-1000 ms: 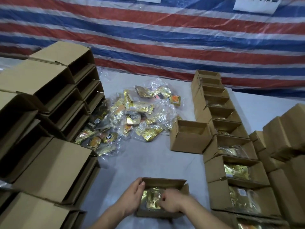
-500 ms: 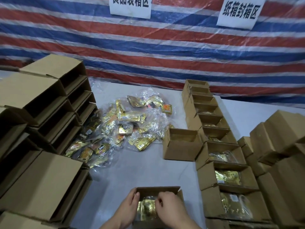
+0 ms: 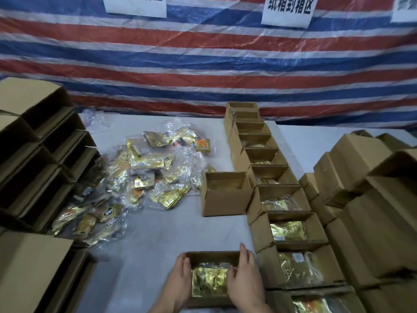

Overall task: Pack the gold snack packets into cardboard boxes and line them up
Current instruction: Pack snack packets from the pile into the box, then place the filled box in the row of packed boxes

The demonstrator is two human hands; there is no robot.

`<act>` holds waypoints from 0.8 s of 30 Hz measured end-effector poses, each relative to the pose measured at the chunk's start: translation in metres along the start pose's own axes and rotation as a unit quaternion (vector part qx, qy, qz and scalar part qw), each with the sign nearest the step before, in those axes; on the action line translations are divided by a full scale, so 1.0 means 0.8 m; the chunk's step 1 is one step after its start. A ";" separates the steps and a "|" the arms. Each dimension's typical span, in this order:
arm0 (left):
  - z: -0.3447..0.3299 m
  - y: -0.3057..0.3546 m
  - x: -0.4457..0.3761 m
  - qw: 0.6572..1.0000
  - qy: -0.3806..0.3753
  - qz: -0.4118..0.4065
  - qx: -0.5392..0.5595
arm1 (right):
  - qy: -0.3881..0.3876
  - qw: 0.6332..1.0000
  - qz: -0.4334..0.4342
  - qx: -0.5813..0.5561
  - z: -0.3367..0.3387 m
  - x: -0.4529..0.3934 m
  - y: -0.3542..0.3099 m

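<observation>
A red, white and blue striped tarp point(image 3: 203, 64) hung behind the grey table point(image 3: 140, 240); empty cardboard boxes point(image 3: 40, 159) were stacked at the left; a row of open filled boxes point(image 3: 279, 199) ran along the right, with one lone box point(image 3: 223, 195) just beside it; loose gold packets point(image 3: 149, 177) lay heaped between; nearest, an open box point(image 3: 212, 256) held a gold packet point(image 3: 209, 282); the left hand point(image 3: 178, 281) and right hand point(image 3: 244, 279) clasped its sides, fingers together, the right thumb on the packet.

Red, white and blue striped tarp wall point(image 3: 203, 71) with paper signs point(image 3: 287, 10) behind grey table point(image 3: 140, 245).
</observation>
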State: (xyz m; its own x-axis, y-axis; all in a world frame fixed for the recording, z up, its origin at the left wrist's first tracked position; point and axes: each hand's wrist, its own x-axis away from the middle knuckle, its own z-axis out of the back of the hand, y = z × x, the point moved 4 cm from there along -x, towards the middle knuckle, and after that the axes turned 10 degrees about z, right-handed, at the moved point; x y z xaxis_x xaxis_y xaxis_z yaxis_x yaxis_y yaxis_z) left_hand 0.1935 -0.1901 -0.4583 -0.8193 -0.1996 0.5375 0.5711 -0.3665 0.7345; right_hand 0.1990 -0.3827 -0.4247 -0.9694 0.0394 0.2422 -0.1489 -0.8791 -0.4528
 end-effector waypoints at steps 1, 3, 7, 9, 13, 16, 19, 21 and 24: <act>-0.004 0.004 -0.002 1.000 0.003 -0.001 -0.003 | 0.003 1.000 0.009 0.018 0.001 -0.005 0.003; -0.012 0.017 -0.009 1.000 0.011 0.002 -0.005 | 0.014 0.998 0.021 0.050 0.008 -0.020 0.007; -0.030 0.051 -0.038 1.000 0.016 -0.001 -0.011 | 0.031 0.994 0.039 0.096 0.026 -0.062 0.017; -0.039 0.067 -0.057 1.000 0.016 -0.005 -0.010 | 0.037 0.992 0.051 0.108 0.034 -0.086 0.022; -0.054 0.099 -0.100 1.000 0.014 0.003 -0.007 | 0.058 0.988 0.080 0.120 0.051 -0.138 0.026; -0.060 0.121 -0.127 1.000 0.011 -0.008 0.004 | 0.077 0.985 0.089 0.128 0.059 -0.169 0.026; -0.057 0.135 -0.150 1.000 0.018 -0.014 0.011 | 0.087 0.982 0.083 0.143 0.059 -0.188 0.020; -0.055 0.140 -0.160 1.000 0.013 -0.020 0.007 | 0.089 0.980 0.077 0.163 0.059 -0.193 0.016; -0.054 0.140 -0.159 0.999 0.016 -0.048 0.003 | 0.091 0.971 0.080 0.208 0.062 -0.192 0.012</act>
State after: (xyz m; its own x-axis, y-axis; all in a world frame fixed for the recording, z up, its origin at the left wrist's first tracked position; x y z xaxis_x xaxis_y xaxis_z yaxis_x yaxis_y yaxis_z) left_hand 0.3595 -0.2447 -0.4624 -0.8716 -0.1925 0.4509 0.4898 -0.3799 0.7847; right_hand 0.3561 -0.4210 -0.4236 -0.9977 -0.0627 0.0255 0.0606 -0.9951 -0.0781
